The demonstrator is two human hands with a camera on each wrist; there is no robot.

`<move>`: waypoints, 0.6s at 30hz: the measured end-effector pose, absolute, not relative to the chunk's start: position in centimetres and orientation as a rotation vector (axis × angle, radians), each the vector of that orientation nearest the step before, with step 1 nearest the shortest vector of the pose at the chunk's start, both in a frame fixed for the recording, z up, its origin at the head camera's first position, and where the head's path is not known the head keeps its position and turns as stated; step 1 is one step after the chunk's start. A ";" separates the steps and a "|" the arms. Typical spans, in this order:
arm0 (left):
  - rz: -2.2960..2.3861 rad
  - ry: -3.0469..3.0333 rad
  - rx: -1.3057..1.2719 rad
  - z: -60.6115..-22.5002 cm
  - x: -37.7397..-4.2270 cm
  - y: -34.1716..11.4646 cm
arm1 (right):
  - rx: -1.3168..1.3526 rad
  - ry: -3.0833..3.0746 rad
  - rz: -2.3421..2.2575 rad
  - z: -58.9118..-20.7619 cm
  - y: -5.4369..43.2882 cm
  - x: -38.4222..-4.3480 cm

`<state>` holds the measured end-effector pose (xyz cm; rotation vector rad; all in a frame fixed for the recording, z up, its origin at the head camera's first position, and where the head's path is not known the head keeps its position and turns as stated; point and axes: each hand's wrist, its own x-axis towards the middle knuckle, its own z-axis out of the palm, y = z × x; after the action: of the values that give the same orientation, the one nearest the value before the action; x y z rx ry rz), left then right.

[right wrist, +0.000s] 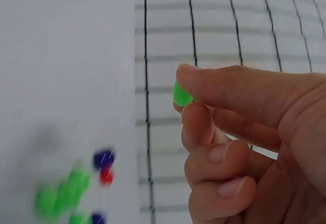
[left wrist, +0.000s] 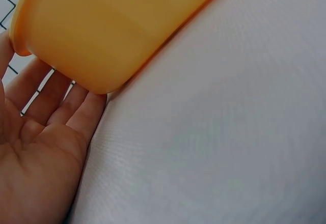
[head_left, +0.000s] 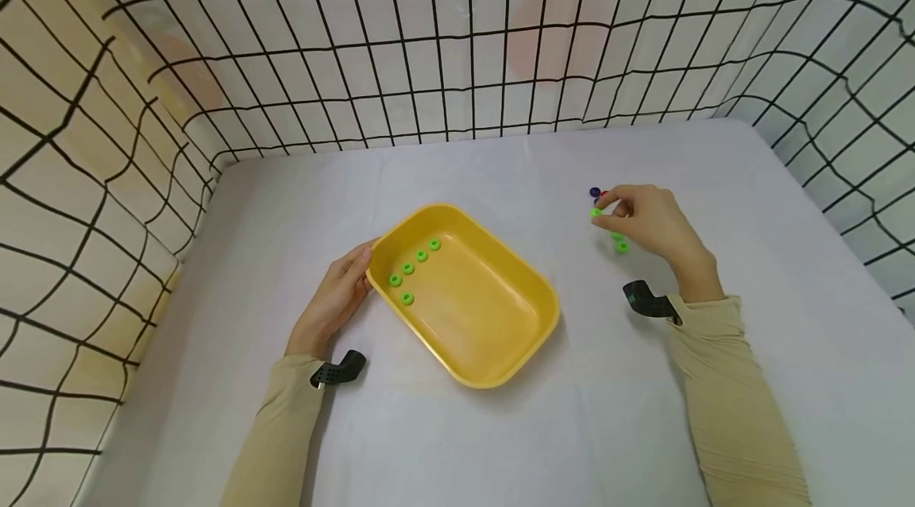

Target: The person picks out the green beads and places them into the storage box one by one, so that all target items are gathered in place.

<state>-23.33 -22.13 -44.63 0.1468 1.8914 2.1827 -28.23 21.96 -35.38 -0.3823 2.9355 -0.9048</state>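
My right hand (head_left: 646, 222) is above the table on the right, pinching a small green bead (right wrist: 182, 95) between thumb and index finger. Below it lie more green beads (head_left: 623, 246), with purple beads (right wrist: 104, 158) and a red bead (right wrist: 106, 175) beside them, partly hidden by the hand in the head view. A yellow tray (head_left: 500, 256) sits mid-table, turned at an angle. Several green ring-shaped beads (head_left: 422, 256) lie inside near its left end. My left hand (head_left: 336, 296) holds that end, thumb at the rim and fingers against the outer wall (left wrist: 91, 46).
A white cloth covers the table (head_left: 443, 443). Black wire mesh (head_left: 469, 38) stands along the back and both sides. A black wrist camera (head_left: 341, 369) sits on the left wrist and another camera (head_left: 646, 302) on the right.
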 end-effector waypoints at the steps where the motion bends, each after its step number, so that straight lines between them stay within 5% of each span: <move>1: 2.186 1.888 0.147 -44.7 -23.4 -22.1 | -0.417 2.926 -0.910 -34.8 20.8 -28.4; 10: 2.199 1.887 0.134 -44.9 -23.7 -22.1 | -0.778 2.836 -0.701 -29.7 8.5 -30.3; 18: 2.230 1.851 0.141 -44.7 -23.8 -22.2 | -0.953 2.633 -0.281 -32.6 -0.2 -29.6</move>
<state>-23.83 -22.25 -44.72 0.1408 1.8509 2.2302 -29.56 -0.16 -32.55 -0.9525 2.6331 -0.2813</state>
